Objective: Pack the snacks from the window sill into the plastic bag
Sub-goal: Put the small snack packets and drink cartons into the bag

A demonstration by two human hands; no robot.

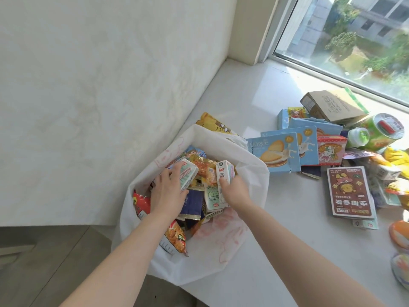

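Observation:
A white plastic bag [247,173] with pink drawings stands open at the sill's near left corner, filled with several snack packets and milk cartons. Inside its mouth my left hand [167,193] grips a small pale green milk carton [188,173]. My right hand [234,191] holds another white milk carton [224,173] upright beside it. On the window sill [254,96] lie blue biscuit boxes [274,151], a pink box [330,151], a brown packet [349,193], a cardboard box [332,105] and a green can [382,131].
A white wall runs along the left. The window pane [354,36] closes the far side of the sill. More packets, yellow and orange, lie at the right edge [398,235]. A yellow snack bag [212,124] sits behind the plastic bag. Grey floor shows at lower left.

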